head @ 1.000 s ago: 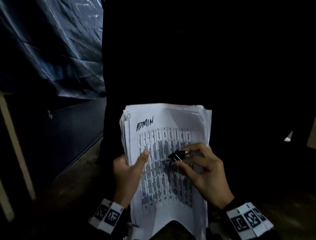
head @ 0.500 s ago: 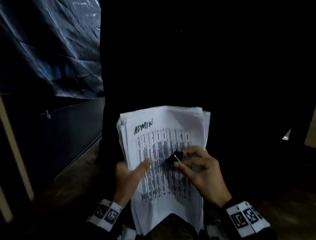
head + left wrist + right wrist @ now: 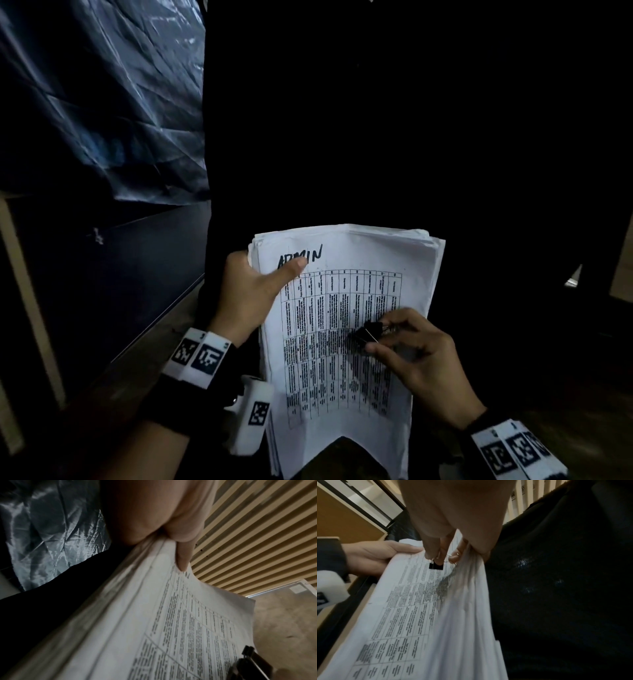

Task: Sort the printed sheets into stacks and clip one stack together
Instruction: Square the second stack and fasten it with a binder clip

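Note:
A thick stack of printed sheets with a table and the handwritten word ADMIN on top is held up in front of me. My left hand grips its upper left edge, thumb lying across the top sheet near the ADMIN heading. In the left wrist view the stack fills the lower frame under my left hand. My right hand pinches a small black binder clip over the right side of the top sheet. The right wrist view shows the stack, my right hand and the clip.
A crinkled dark plastic sheet hangs at the upper left above a dark panel. A large black mass fills the middle and right of the head view. A slatted wooden surface and a wooden floor show around the edges.
My left hand slid up the stack's left edge from the middle to the ADMIN corner. The right hand stays on the clip over the sheet.

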`<state>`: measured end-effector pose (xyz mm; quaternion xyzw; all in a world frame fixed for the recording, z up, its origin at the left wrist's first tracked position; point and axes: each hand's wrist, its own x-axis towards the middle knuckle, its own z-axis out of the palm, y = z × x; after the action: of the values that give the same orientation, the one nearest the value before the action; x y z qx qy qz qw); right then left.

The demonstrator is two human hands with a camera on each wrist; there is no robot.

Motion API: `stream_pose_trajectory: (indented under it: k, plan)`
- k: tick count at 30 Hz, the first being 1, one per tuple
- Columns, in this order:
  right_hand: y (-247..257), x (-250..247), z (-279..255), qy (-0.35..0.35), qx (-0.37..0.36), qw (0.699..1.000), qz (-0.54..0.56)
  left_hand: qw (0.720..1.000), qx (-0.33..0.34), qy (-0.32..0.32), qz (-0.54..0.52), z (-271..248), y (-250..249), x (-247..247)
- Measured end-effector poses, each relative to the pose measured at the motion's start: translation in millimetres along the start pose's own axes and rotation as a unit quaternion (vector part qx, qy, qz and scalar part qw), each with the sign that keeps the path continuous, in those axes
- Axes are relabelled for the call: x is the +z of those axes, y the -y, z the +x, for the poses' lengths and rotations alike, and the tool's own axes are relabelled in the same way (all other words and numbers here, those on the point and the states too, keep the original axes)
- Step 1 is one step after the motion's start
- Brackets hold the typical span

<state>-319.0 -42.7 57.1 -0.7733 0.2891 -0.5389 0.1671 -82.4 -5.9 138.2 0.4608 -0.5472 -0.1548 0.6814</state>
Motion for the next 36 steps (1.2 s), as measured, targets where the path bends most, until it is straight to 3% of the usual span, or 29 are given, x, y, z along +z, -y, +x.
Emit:
stream_pose_trajectory:
  k: [4,7,9,15,21,26,30,36]
  plan:
    - [12.5,-21.7,5.9,-0.063,-0.01,0.99,-0.123,1.0,-0.002,0.002,0.01,4.3,0.2,5.1]
    - [40.3,-49.5,18.0,-0.106,0.002,0.982,-0.154,1.0,0.002,-0.012,0.02,6.2,0.1,6.8]
    - [61.0,-64.9,27.6,-0.078,0.008,0.984,-0.157,0.999,-0.001,-0.02,0.025,8.0,2.4,7.6]
    - [114.2,-80.8,55.4,0.009,-0.071,0.973,-0.221,0.999,-0.005,-0.022,0.03,10.8,4.5,8.4]
    - [145.8,-69.9,92.3,0.123,-0.232,0.892,-0.367,0.999,0.021,-0.017,0.027,7.0,-1.5,12.4]
    - [156.8,-56.0,121.3,0.207,-0.239,0.861,-0.4,0.996,0.068,-0.021,0.047,-1.8,-9.5,15.4]
    - [148.4,-50.8,132.9,0.222,-0.3,0.836,-0.403,0.996,0.068,-0.019,0.046,-6.4,-13.5,17.2]
    - [144.0,-49.4,141.3,0.222,-0.342,0.831,-0.378,0.997,0.057,-0.007,0.053,-5.2,-12.7,18.9]
